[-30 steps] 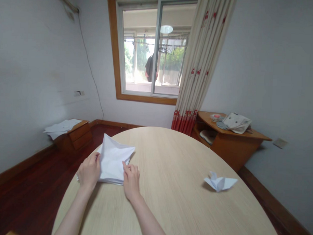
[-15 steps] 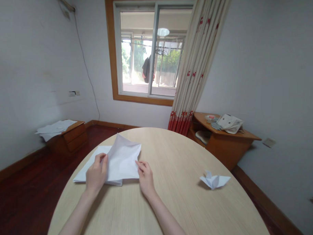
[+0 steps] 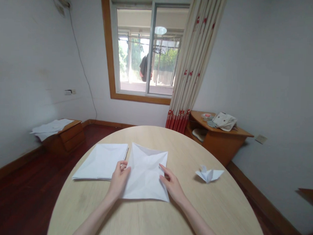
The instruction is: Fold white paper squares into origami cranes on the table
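White creased paper square apparently touches both hands.

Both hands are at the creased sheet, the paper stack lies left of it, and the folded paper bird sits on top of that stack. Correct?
Not quite. The head view shows the folded paper bird lying on the table, right of the creased sheet and apart from the paper stack. The rest holds: left hand and right hand are at the sheet's edges.
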Tool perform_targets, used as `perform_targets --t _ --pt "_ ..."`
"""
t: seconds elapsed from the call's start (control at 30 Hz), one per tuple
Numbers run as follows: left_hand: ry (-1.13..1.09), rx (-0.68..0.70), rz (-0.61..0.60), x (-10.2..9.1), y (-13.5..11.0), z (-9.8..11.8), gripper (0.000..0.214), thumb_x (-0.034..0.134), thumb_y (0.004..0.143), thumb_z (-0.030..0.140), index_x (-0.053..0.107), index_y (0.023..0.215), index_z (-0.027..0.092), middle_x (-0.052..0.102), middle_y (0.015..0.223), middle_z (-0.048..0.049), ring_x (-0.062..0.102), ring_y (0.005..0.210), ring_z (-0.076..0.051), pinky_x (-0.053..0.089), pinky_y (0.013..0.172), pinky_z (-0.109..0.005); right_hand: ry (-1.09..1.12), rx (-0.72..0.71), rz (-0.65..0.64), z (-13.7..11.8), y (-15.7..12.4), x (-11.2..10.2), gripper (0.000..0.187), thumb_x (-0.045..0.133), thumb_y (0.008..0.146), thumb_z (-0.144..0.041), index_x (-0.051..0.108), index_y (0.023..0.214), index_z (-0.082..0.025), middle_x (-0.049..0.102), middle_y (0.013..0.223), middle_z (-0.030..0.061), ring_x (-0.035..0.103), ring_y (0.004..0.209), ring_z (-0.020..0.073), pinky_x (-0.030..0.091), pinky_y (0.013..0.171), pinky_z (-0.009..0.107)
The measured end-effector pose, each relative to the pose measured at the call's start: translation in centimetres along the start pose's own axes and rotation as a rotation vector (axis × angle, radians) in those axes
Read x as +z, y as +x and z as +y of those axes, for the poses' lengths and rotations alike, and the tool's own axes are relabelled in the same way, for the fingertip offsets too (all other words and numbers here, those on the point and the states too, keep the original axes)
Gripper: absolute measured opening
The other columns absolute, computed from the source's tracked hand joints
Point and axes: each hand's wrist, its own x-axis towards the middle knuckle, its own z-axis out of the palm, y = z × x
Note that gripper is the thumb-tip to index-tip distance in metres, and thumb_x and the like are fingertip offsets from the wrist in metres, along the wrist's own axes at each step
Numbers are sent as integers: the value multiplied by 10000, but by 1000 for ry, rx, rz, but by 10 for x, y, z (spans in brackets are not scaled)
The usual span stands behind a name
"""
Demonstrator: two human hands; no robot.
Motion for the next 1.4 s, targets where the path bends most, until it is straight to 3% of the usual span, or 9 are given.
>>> perform_targets --t 0.27,0.47,0.63,0.77,0.97,1.13,1.4 --pt "-76 -83 -284 10 -8 -10 615 518 586 206 489 1198 153 680 1016 -97 657 850 -227 510 730 -316 157 133 37 2 -14 -33 850 730 683 -359 376 1446 -235 605 1231 120 648 767 172 524 745 337" --pt "-50 -86 -393 10 -9 -10 540 638 579 225 613 1111 133 688 922 -73 636 808 -229 490 728 -313 186 161 52 4 -17 -42 981 751 628 -284 276 1485 -248 629 1117 86 642 716 157 528 708 321" --pt "-135 -90 -446 10 -10 -7 550 621 562 227 597 1103 133 680 1037 -99 627 943 -255 483 834 -334 192 195 45 8 -19 -49 1067 740 596 -231 188 1508 -247 629 1136 100 635 708 150 521 727 331" --pt "-219 -111 -506 11 -11 -8 569 601 544 185 573 1111 141 664 1085 -90 627 940 -244 483 838 -325 161 168 18 12 -19 -51 1095 739 598 -264 143 1516 -228 634 1147 112 640 794 183 514 749 349" --pt "-202 -114 -529 13 -13 -11 603 578 544 151 536 1145 135 658 1042 -71 620 917 -236 486 779 -305 26 97 -30 15 -16 -53 1069 641 649 -235 28 1523 -186 598 1236 129 581 909 191 471 700 297" --pt "-169 -65 -544 12 -12 -11 607 548 542 128 506 1147 153 658 1012 -48 616 917 -214 471 806 -301 -143 8 -20 21 -12 -58 1060 592 638 -177 5 1521 -194 611 1231 120 578 984 207 444 745 320" --pt "114 -12 -454 10 -11 -8 471 508 554 129 528 1024 144 643 882 -24 613 865 -235 489 771 -324 -237 -52 5 32 -10 -59 1043 603 666 -202 4 1521 -207 621 1110 82 608 890 190 473 720 318"
